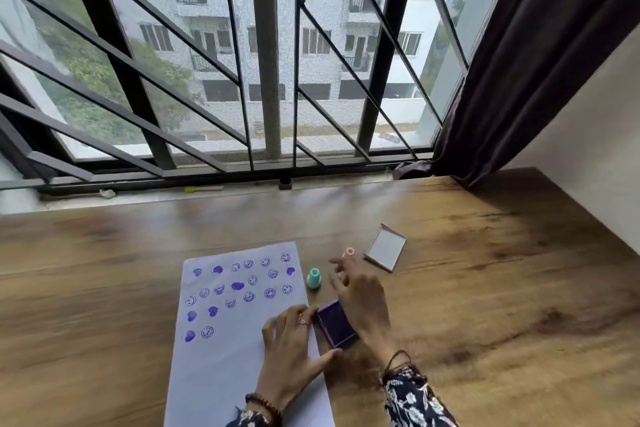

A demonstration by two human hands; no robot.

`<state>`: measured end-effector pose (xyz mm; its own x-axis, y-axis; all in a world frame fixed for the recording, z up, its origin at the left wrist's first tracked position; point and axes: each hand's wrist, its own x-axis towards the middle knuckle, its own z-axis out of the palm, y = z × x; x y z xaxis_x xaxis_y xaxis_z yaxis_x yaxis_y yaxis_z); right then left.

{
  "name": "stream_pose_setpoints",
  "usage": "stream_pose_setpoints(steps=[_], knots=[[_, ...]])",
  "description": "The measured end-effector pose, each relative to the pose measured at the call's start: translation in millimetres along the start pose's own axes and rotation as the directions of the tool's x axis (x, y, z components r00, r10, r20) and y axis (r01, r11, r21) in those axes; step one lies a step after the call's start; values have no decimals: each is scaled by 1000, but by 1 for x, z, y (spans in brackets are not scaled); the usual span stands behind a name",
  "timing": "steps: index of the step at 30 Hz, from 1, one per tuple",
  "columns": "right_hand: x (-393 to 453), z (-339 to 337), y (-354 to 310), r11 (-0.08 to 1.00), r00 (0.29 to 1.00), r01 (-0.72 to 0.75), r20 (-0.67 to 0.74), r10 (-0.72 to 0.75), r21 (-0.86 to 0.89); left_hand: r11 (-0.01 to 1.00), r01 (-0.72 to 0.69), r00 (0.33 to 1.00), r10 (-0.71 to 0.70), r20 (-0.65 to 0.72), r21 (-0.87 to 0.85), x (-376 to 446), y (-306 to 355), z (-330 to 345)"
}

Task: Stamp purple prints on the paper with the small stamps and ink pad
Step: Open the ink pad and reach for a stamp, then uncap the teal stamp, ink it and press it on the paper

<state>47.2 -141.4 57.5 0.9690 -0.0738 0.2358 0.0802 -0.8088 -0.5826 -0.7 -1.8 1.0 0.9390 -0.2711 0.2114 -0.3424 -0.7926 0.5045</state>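
Observation:
A white paper (pixel 242 322) lies on the wooden table, its upper half covered with several purple smiley and heart prints. My left hand (pixel 294 350) rests flat on the paper's right edge, fingers spread, holding nothing. Just right of it sits the open purple ink pad (pixel 335 324). My right hand (pixel 358 291) hovers above the pad with fingers apart, its fingertips close to a pink stamp (pixel 349 252) standing on the table; the hand is blurred. A teal stamp (pixel 314 277) stands upright beside the paper's right edge.
The ink pad's clear lid (pixel 385 247) lies beyond the pink stamp. The wooden table (pixel 485 288) runs to a barred window at the back. A dark curtain (pixel 519 80) hangs at the right, next to a white wall.

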Motion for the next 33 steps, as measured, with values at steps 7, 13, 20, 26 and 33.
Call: stream_pose_setpoints(steps=[7,13,20,26,33], knots=[[9,21,-26,991,978,22,209,5,-129,900,206,958,-266,-108,-383,11,1,-14],[-11,-7,-21,518,872,-490,375,316,701,429,331,861,-501,83,-840,26,5,-49],[-35,-20,-17,124,806,-563,509,303,817,480,290,916,-391,94,-828,32,34,-61],[-44,-23,-13,-130,765,-559,570,301,819,643,127,968,-247,-48,-755,31,47,-64],[-47,-25,-10,-532,632,-486,700,334,693,829,80,981,-163,-102,-554,41,20,-50]])
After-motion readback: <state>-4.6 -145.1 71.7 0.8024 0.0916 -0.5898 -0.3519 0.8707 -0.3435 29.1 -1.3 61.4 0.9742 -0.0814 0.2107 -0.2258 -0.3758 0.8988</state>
